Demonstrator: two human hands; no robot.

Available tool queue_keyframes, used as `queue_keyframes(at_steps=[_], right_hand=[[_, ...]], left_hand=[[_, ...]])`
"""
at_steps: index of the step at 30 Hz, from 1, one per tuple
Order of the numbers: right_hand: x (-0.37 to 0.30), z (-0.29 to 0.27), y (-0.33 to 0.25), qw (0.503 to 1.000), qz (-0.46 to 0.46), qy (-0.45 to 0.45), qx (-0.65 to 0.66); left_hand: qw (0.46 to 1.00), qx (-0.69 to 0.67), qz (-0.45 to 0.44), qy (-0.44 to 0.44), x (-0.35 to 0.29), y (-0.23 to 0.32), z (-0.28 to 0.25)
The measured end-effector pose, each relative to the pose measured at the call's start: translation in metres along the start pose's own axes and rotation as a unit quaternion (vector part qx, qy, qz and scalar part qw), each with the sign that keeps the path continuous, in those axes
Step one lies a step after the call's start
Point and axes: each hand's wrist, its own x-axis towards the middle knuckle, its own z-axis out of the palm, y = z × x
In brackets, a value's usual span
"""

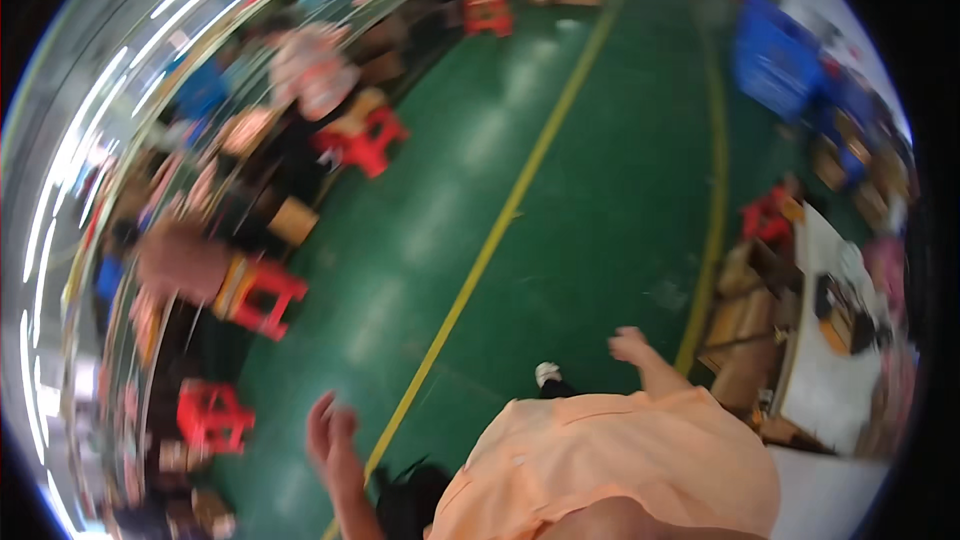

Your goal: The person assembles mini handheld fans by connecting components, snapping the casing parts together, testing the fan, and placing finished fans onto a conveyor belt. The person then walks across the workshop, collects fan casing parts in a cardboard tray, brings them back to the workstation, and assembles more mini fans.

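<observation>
Over the green floor [620,170], just left of the long yellow line [497,233], hangs the left hand [333,432], its fingers loosely bent and a little apart. Near the floor's left edge is the red stool [213,415], the piece of furniture closest to that hand, yet well apart from it.

Ahead of the peach top [610,450], the right hand [628,344] is held out; its fingers look curled, but blur hides whether they close on anything. Nearest to it are the brown cartons [752,318], piled along the left edge of the white worktop [825,395] and apart from the hand. One of them looks open, dark within; what it contains cannot be told.

On the worktop, toward its right edge, sits a small box [845,325], brown and black, its contents blurred too. Past the worktop's far end, beyond a second yellow line [718,160], stands a blue crate [775,60], its inside too smeared to read. More boxes [830,162] crowd between crate and worktop. Further boxes are stacked at the floor's far edge. Along its left edge, beside a seated person [185,258], stands a single tan box [293,222].
</observation>
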Motion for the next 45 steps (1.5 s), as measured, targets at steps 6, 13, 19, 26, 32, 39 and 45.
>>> queue_keyframes(at_steps=[6, 13, 19, 26, 32, 39, 45], right_hand=[[0.077, 0.051, -0.088, 0.991, -0.027, -0.041, -0.127], [0.098, 0.137, -0.204, 0.975, -0.086, -0.058, -0.197], [0.111, 0.227, -0.231, 0.965, -0.002, -0.086, -0.248], [0.087, 0.429, -0.384, 0.954, -0.043, -0.067, -0.29], [0.037, 0.633, -0.55, 0.91, -0.223, -0.168, -0.307], [0.05, 0.848, -0.723, 0.829, -0.223, -0.266, -0.438], [0.054, 0.958, -0.825, 0.771, -0.246, -0.261, -0.526]], left_hand=[[0.823, 0.197, 0.532, 0.012, 0.028, 0.017, -0.002], [0.884, 0.205, 0.406, -0.112, 0.058, 0.162, -0.034], [0.806, 0.366, 0.464, 0.022, 0.144, 0.109, -0.161], [0.731, 0.364, 0.541, 0.199, 0.228, 0.07, -0.365], [0.812, 0.296, 0.434, 0.253, 0.282, 0.032, -0.47], [0.648, 0.436, 0.486, 0.393, 0.421, -0.032, -0.599], [0.793, 0.415, 0.05, 0.444, 0.471, -0.108, -0.688]])
